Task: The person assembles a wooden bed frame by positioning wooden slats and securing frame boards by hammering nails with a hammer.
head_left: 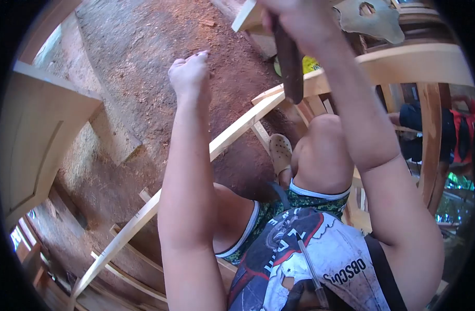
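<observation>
My left hand (190, 75) is raised over the dirt floor, its fingers curled closed; anything inside them is too small or hidden to make out. At the top edge, my right hand (302, 26) is wrapped round a dark brown wooden handle (288, 65), whose thick end points down towards my knee. The tool's other end is out of view. Below the hands, a long pale wooden strip (232, 129) slants across my legs from lower left to upper right. A light wooden piece (246, 15) shows beside my right hand.
A panelled wooden board (38, 140) stands at the left. A thick pale beam (419, 62) crosses the upper right, with an upright post (430, 140) below it. Another person (458, 129) is at the far right. Sawdust and chips cover the dirt floor (144, 52).
</observation>
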The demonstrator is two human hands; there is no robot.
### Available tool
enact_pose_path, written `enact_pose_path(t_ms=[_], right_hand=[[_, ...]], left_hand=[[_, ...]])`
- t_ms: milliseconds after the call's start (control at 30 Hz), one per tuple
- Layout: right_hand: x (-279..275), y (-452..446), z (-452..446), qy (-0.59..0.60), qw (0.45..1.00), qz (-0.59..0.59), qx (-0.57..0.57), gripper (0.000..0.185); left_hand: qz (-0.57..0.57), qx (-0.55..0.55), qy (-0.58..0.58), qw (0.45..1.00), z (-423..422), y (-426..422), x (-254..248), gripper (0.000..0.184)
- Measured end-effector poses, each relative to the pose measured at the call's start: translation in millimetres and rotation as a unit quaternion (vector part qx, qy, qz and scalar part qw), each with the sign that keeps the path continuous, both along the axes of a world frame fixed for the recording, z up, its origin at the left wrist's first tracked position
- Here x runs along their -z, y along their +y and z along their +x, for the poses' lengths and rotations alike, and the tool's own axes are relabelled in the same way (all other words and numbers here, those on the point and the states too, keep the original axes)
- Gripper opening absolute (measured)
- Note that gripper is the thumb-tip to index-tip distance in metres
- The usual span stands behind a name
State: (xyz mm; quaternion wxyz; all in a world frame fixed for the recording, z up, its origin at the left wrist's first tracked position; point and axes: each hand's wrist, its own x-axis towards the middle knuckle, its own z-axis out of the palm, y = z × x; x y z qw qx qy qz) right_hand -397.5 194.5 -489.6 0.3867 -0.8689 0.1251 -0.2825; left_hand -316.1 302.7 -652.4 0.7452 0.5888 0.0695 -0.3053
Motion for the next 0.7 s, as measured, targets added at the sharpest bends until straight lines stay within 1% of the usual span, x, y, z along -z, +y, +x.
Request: enact_pose_path(t_ms=[33, 100, 133, 167, 200, 233, 267, 300, 333, 367, 433, 467, 533, 567, 600, 633, 667, 700], right_hand=[[-22.5, 4.8, -3.3, -0.011, 1.000, 0.001, -0.008, 0.023], [-67.8, 15.2, -22.9, 0.004, 0.998, 0.056, -0.025, 0.022], [-84.5, 21.2, -40.5, 0.013, 0.996, 0.083, -0.025, 0.022], [-96.0, 22.5, -58.5, 0.024, 0.994, 0.105, -0.022, 0.022], [-101.7, 22.0, -80.7, 0.036, 0.991, 0.127, -0.016, 0.023], [-103.8, 19.9, -102.9, 0.048, 0.988, 0.149, -0.005, 0.025], [-90.6, 7.9, -131.7, 0.037, 0.985, 0.164, -0.023, 0.029], [-84.7, 3.2, -163.1, 0.077, 0.992, 0.101, 0.021, 0.028], [-75.6, -4.0, -185.4, 0.093, 0.991, 0.099, 0.015, 0.031], [-66.5, -10.9, -207.8, 0.108, 0.989, 0.097, 0.008, 0.035], [-58.7, -0.3, -221.2, 0.203, 0.979, 0.023, 0.015, 0.041], [-52.7, 2.1, -229.0, 0.242, 0.966, 0.088, 0.034, 0.043], [-35.5, 11.4, -245.4, 0.220, 0.950, 0.171, 0.144, 0.043], [-35.1, 12.8, -249.1, 0.223, 0.948, 0.171, 0.146, 0.043], [-36.1, 14.2, -248.6, 0.197, 0.952, 0.164, 0.170, 0.043], [-38.2, 16.2, -246.8, 0.171, 0.953, 0.156, 0.194, 0.043], [-44.9, 16.5, -242.9, 0.170, 0.954, 0.151, 0.196, 0.043], [-57.9, 18.5, -232.2, 0.151, 0.963, 0.154, 0.163, 0.042]], left_hand=[[-0.021, 0.005, 0.028, 0.999, -0.4, -2.1, 10.1, 0.012], [-0.010, 0.029, 0.042, 0.999, 0.5, -7.4, 22.9, 0.011], [0.004, 0.047, 0.053, 0.997, 1.6, -12.7, 26.7, 0.011], [0.013, 0.092, 0.062, 0.994, 1.3, -14.4, 28.2, 0.016], [0.008, 0.102, 0.061, 0.993, 1.0, -17.5, 33.1, 0.016], [0.008, 0.121, 0.077, 0.990, -0.3, -20.6, 41.2, 0.013], [0.010, 0.139, 0.093, 0.986, -1.7, -22.6, 50.8, 0.011], [0.018, 0.137, 0.103, 0.985, -5.1, -23.7, 59.9, 0.009], [0.015, 0.142, 0.106, 0.984, -6.8, -22.3, 72.5, 0.009], [0.061, 0.153, 0.121, 0.979, -7.0, -19.6, 88.2, 0.010], [0.136, 0.183, 0.147, 0.963, -4.3, -19.8, 116.1, 0.013], [0.131, 0.181, 0.148, 0.964, 1.3, -24.2, 126.6, 0.013], [0.133, 0.218, 0.119, 0.960, 1.4, -30.8, 127.6, 0.011], [0.100, 0.180, 0.150, 0.967, -2.2, -38.6, 125.7, 0.010], [0.098, 0.182, 0.151, 0.967, -4.1, -48.4, 129.5, 0.010], [0.073, 0.178, 0.178, 0.965, -7.1, -57.9, 132.6, 0.012], [0.045, 0.173, 0.204, 0.962, -10.9, -69.3, 134.6, 0.014], [0.017, 0.177, 0.217, 0.960, -21.5, -81.7, 141.3, 0.016]])
